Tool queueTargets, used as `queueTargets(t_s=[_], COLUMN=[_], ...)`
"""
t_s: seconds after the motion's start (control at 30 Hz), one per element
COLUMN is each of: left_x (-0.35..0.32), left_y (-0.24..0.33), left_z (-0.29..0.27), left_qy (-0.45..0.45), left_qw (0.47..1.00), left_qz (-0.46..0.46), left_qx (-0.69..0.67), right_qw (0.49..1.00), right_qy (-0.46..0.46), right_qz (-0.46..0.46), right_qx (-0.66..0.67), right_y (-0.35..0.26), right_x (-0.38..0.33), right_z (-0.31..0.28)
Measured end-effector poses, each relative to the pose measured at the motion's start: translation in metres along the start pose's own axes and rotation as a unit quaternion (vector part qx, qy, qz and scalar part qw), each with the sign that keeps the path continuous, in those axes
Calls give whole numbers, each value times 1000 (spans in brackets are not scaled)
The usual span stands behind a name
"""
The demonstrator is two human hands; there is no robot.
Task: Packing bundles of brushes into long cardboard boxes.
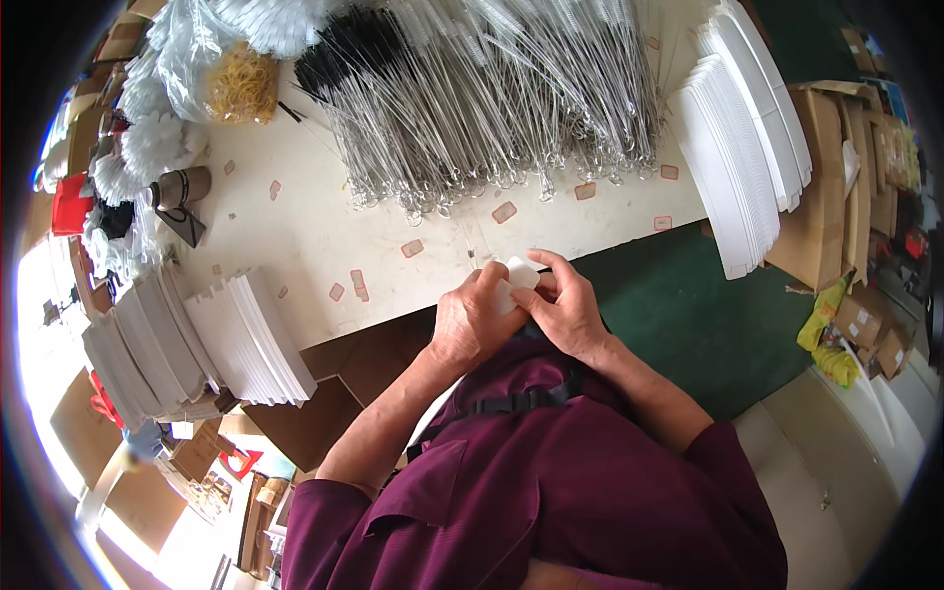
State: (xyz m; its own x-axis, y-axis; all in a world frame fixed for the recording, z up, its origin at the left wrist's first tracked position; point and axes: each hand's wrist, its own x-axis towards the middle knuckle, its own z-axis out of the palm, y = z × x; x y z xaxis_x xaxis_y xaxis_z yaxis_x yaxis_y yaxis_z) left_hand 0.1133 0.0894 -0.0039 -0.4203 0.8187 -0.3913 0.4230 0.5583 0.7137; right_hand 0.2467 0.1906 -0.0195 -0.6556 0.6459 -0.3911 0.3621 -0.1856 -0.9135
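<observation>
Close to my body, at the table's front edge, my left hand (474, 320) and my right hand (570, 310) meet around a small white piece (522, 272) with rounded edges. Both hands are closed on it, with fingers and thumbs pinching it from either side. Its lower part is covered by my fingers, and I cannot tell what it is made of. Beyond my hands lies a wide pile of thin wire brushes (492, 108) with looped ends pointing toward me. Black bristles show at the pile's left end, pale ones elsewhere.
White flat stacks stand at the table's right (733, 147) and left front (236, 334). A clear bag of yellow rubber bands (242, 87) sits at the back left, near a metal cup (184, 187). Small red-printed slips (504, 212) dot the table (295, 226). Cardboard boxes (821, 187) are right.
</observation>
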Motion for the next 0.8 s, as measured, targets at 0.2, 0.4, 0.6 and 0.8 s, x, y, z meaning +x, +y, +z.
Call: queueTargets(t_s=[0.2,0.4,0.6,0.8], left_x=[-5,-6,-9,-8], left_y=[-4,-2,-11,-3], left_z=[7,15,24,21], left_qy=[26,19,38,99], left_qw=[999,999,998,993], left_qz=[20,3,19,50], left_qx=[38,42,46,37], right_qw=[970,960,996,998], right_qy=[-42,-37,-25,-10], right_qz=[-139,-169,10,70], right_qx=[-195,-220,-89,2], right_y=[-11,-11,-4,-3], right_x=[0,5,4,9], right_z=[-3,-3,8,8])
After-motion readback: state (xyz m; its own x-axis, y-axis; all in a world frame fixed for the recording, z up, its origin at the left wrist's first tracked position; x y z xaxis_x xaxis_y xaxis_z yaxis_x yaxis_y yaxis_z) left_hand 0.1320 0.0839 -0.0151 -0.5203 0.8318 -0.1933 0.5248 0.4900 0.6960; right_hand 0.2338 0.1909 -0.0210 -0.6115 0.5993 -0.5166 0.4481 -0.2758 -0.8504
